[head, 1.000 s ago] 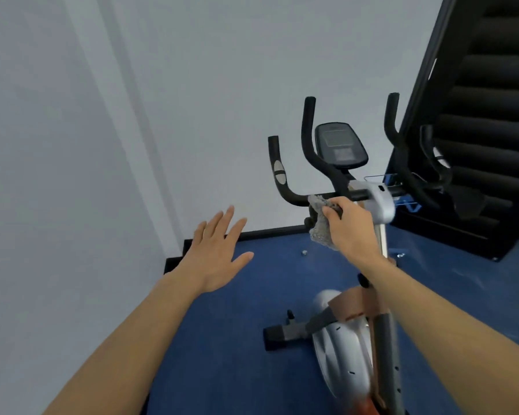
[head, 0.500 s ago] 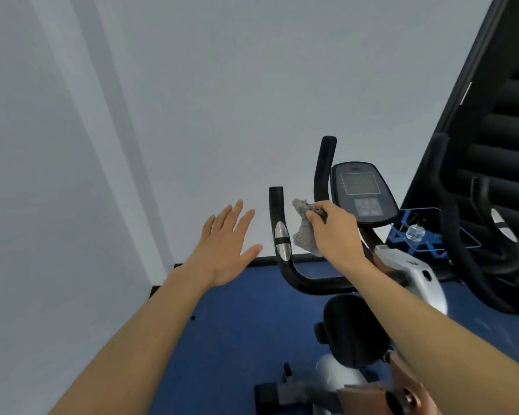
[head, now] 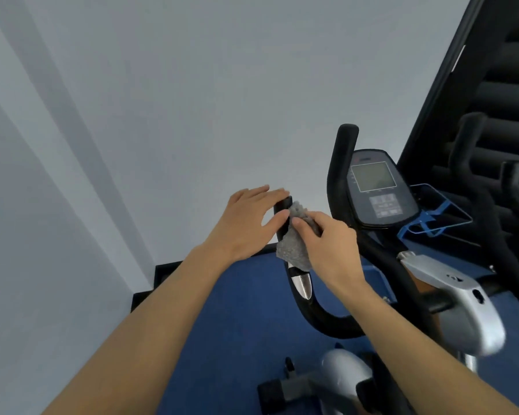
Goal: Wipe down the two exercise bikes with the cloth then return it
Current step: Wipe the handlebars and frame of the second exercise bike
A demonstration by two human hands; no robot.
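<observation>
A black and silver exercise bike (head: pixel 450 298) stands in front of me, its console (head: pixel 375 187) at the right of centre. My right hand (head: pixel 327 244) presses a grey cloth (head: pixel 292 250) against the upper part of the bike's left handlebar grip (head: pixel 306 298). My left hand (head: pixel 249 223) rests on the top end of that same grip, fingers loosely curved around it from the left. A second bike's black handlebars (head: pixel 474 163) show at the far right edge, partly cut off.
A white wall fills the left and the top of the view, close to the bike. Blue carpet (head: pixel 237 324) covers the floor. A blue wire bottle holder (head: pixel 432 217) sits right of the console. A black staircase (head: pixel 498 85) rises at the right.
My right hand has carried the cloth left from the inner handlebar to the outer left grip. My left hand, open in the air before, has come onto the grip's top.
</observation>
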